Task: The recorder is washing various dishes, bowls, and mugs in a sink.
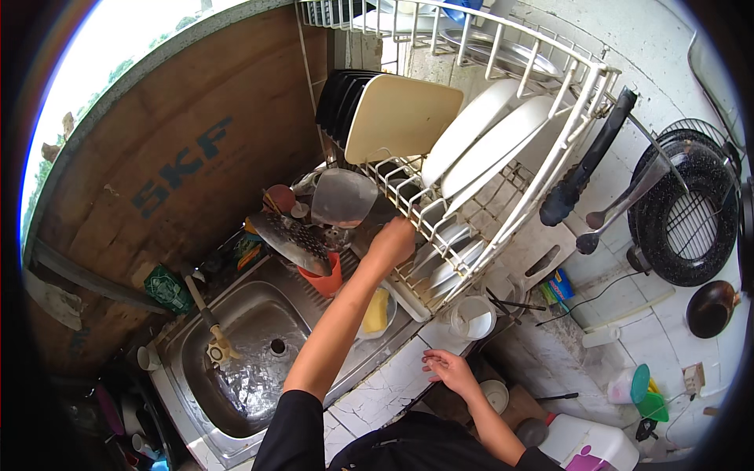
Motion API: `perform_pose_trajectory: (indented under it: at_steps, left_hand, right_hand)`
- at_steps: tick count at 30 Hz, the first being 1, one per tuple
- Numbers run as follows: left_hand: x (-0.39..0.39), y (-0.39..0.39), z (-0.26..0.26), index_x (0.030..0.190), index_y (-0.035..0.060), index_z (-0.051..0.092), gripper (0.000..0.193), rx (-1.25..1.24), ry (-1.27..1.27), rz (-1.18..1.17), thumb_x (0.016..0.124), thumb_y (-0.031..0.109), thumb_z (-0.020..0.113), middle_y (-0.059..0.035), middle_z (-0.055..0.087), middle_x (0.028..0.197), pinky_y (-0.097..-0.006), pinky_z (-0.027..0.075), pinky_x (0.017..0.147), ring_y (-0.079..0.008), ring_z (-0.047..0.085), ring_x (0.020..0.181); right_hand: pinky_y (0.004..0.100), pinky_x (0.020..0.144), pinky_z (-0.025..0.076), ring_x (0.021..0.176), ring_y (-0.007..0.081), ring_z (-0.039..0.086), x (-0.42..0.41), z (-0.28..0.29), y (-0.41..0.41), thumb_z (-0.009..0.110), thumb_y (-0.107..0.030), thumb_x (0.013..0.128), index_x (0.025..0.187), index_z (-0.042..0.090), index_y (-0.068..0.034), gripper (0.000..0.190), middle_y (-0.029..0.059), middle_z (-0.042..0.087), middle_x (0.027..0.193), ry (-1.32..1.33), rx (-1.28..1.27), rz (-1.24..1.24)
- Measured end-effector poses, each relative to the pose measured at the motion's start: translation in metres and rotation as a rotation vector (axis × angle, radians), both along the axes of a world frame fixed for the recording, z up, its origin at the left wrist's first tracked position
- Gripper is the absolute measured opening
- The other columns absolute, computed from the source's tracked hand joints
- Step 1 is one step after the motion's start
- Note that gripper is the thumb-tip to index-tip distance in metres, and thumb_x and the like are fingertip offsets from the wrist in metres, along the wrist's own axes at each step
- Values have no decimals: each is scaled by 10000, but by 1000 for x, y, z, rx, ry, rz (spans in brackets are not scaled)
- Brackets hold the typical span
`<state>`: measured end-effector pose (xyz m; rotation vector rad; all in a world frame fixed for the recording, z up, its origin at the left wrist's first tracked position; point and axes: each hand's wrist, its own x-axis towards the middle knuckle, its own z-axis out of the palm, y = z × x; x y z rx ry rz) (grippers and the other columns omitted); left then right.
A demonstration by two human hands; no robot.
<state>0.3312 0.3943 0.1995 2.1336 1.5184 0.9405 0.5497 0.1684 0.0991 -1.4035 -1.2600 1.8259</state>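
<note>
My left hand reaches to the near side of the white wire dish rack, low down by its lower shelf. Its fingers are hidden behind the hand and the wires, so what it holds cannot be told. White plates and a cream tray stand on edge in the rack, and smaller dishes sit in its lower part. Over the tiled counter edge hovers my right hand, empty, with fingers loosely apart. Below my left forearm, a yellow sponge rests in a white bowl.
Left is a steel sink with a tap over it. An orange cup and a perforated metal utensil stand behind. A clear container sits by the rack's corner. Tongs and pans hang at right.
</note>
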Motion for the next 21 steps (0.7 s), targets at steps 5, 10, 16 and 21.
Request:
perform_pose_trajectory:
  at_steps: [5, 10, 16, 21]
  left_hand:
    - [1, 1, -4, 1034, -101, 547, 309, -81, 104, -41, 740, -38, 478, -291, 618, 953, -506, 512, 761, -467, 615, 851]
    - [-11, -35, -6, 1334, -55, 261, 591, -5, -93, 53, 782, -52, 473, -350, 575, 1039, -534, 490, 749, -513, 575, 894]
    - [-22, -72, -15, 1376, -34, 259, 642, 117, -216, 190, 784, -59, 505, -330, 389, 1350, -490, 495, 860, -482, 509, 1108]
    - [-21, -75, -24, 1391, -34, 261, 667, 259, -177, 207, 772, -85, 504, -312, 398, 1356, -468, 493, 906, -448, 466, 1196]
  right_hand:
    - [303, 723, 563, 955, 179, 649, 0, -5, -9, 544, -139, 946, 1215, 548, -3, 302, 88, 636, 1086, -27, -29, 23]
    - [297, 725, 567, 979, 189, 647, -1, -10, -16, 536, -125, 948, 1223, 542, 2, 302, 111, 631, 1123, -100, -95, 31]
    - [297, 727, 567, 980, 188, 647, -11, -14, -9, 538, -118, 947, 1231, 542, -10, 304, 110, 633, 1116, -121, -113, 70]
    - [315, 753, 562, 996, 193, 641, -20, -13, 3, 541, -183, 961, 1244, 530, -10, 331, 98, 628, 1139, -150, -92, 146]
